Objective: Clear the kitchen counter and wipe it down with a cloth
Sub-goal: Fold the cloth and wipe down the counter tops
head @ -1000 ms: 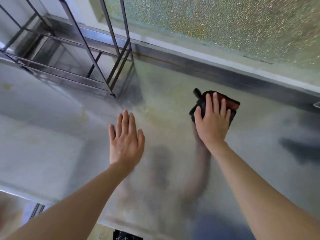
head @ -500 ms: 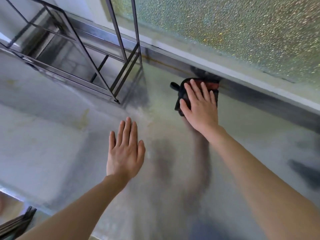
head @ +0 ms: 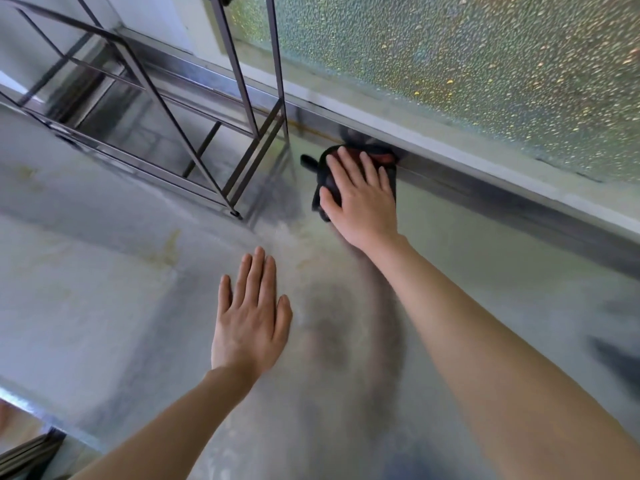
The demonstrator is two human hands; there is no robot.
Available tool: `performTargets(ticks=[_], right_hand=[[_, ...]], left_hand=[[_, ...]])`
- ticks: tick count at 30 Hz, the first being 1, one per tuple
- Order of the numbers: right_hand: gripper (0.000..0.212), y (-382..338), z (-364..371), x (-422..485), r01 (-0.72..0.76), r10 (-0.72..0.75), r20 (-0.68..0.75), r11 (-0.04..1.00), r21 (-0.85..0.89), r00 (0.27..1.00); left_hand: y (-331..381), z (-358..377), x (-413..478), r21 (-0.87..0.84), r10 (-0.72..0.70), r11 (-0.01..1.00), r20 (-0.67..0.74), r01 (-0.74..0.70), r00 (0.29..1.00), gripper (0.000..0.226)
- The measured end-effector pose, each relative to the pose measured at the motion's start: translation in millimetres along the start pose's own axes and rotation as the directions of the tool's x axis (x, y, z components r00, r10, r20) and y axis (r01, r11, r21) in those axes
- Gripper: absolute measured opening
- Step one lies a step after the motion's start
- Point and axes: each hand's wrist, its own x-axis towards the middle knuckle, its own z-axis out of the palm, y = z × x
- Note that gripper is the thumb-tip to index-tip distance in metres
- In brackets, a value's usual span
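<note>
No legible text anywhere

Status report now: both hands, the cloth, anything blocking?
Right hand flat on dark cloth, at the back edge. Left hand open, flat on counter. Metal rack stands left of cloth.

There is a single view, from a camera on the person's head, so no second view overlaps with it. It looks forward and steeply down onto a steel counter, from close above. The wide lens bends the straight lines at the edges. Both forearms enter from the near edge and reach away from the camera, the left hand nearer, the right hand farther. The far side of the frame takes in the counter's raised back edge and a pebbled glass window. A metal rack fills the far left corner. The counter's front edge shows at the near left.
</note>
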Motion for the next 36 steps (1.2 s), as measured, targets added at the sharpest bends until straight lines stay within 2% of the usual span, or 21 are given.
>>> performTargets(ticks=[2,3,7,9,11,14,15,16,17,20,22,23,25,27,28,29,30,32,34,35,36], right_hand=[[0.057,-18.2,2.2,9.1,-0.096,0.096,-0.005,0.995,0.031,0.995],[0.057,-28.2,2.9,11.6,-0.075,0.074,0.021,0.997,0.035,0.997],[0.057,-39.1,-0.4,10.5,0.238,-0.236,0.121,0.971,-0.002,0.964],[0.057,-24.4,-1.4,7.4,0.291,-0.289,0.131,0.957,0.004,0.948],[0.057,-7.3,-0.2,-3.3,0.207,-0.206,0.076,0.978,-0.007,0.976],[0.056,-1.2,2.0,-31.6,-0.075,0.075,0.003,0.997,-0.002,0.997],[0.056,-9.4,4.7,-46.0,-0.123,0.123,0.003,0.992,0.009,0.992],[0.056,-20.3,6.8,-62.2,-0.106,0.105,0.01,0.994,0.015,0.994],[0.057,-32.0,7.8,-79.0,-0.021,0.021,0.027,1.0,0.011,0.999],[0.056,-42.7,7.9,-116.5,0.323,-0.317,0.092,0.945,-0.057,0.944],[0.056,-39.1,6.4,-120.0,0.369,-0.361,0.109,0.926,-0.074,0.926],[0.056,-41.2,7.0,-119.3,0.313,-0.305,0.11,0.947,-0.071,0.946],[0.057,-57.9,10.6,-119.0,0.078,-0.074,0.073,0.996,-0.041,0.995],[0.059,-88.6,16.9,-120.2,-0.176,0.176,0.009,0.984,0.035,0.984],[0.059,-106.7,19.8,-122.2,-0.258,0.259,0.003,0.963,0.076,0.966],[0.058,-125.6,22.7,-126.7,-0.267,0.268,0.006,0.959,0.099,0.963],[0.056,-143.3,25.9,-133.7,-0.186,0.187,0.006,0.978,0.098,0.982],[0.054,-170.6,34.7,-152.6,0.149,-0.15,0.023,0.988,0.038,0.988],[0.053,-178.8,41.0,-160.3,0.426,-0.423,0.083,0.905,-0.018,0.902],[0.053,-178.7,43.1,-154.9,0.464,-0.459,0.088,0.885,-0.042,0.884],[0.053,-179.8,45.4,-147.7,0.427,-0.422,0.075,0.902,-0.068,0.903]], left_hand=[[-0.2,0.4,0.1,0.001,0.001,1.0,-0.006,-0.001,1.0,0.06],[-0.5,0.4,-0.2,0.006,0.004,1.0,-0.005,-0.004,1.0,0.06],[-1.9,-0.2,-0.9,0.024,0.017,1.0,-0.005,-0.017,1.0,0.06],[-2.3,-0.2,-0.8,0.024,0.021,1.0,-0.012,-0.021,1.0,0.06],[-1.5,-1.0,-0.6,0.011,0.025,1.0,-0.023,-0.025,0.999,0.06],[-1.9,-2.2,-0.5,-0.036,0.016,0.999,-0.039,-0.017,0.999,0.061],[-1.8,-3.3,-0.3,-0.056,0.019,0.998,-0.043,-0.021,0.999,0.062],[-1.5,-5.2,-0.4,-0.082,0.023,0.996,-0.046,-0.027,0.999,0.062],[-1.5,-9.3,-1.7,-0.121,0.023,0.992,-0.049,-0.029,0.999,0.061],[-11.8,-28.3,-13.4,-0.26,0.009,0.965,-0.087,-0.031,0.996,0.051],[-34.3,-40.0,-30.0,-0.249,-0.005,0.968,-0.113,-0.024,0.994,0.046],[-49.6,-45.1,-38.7,-0.224,-0.017,0.974,-0.117,-0.009,0.993,0.046],[-86.5,-50.9,-54.7,-0.19,-0.085,0.98,-0.118,0.061,0.989,0.048],[-125.5,-53.9,-66.5,-0.172,-0.198,0.969,-0.114,0.177,0.974,0.052],[-143.1,-54.7,-70.5,-0.163,-0.236,0.963,-0.115,0.216,0.965,0.055],[-159.1,-55.2,-73.1,-0.155,-0.254,0.959,-0.113,0.236,0.961,0.057],[-172.4,-56.6,-73.9,-0.146,-0.26,0.959,-0.113,0.243,0.959,0.059],[-193.1,-61.4,-71.7,-0.141,-0.249,0.963,-0.126,0.232,0.96,0.061],[-212.2,-68.8,-64.4,-0.144,-0.233,0.967,-0.142,0.212,0.962,0.062],[-222.3,-72.7,-60.0,-0.146,-0.228,0.967,-0.144,0.207,0.963,0.063],[-232.9,-75.7,-56.0,-0.148,-0.222,0.968,-0.141,0.201,0.965,0.064]])
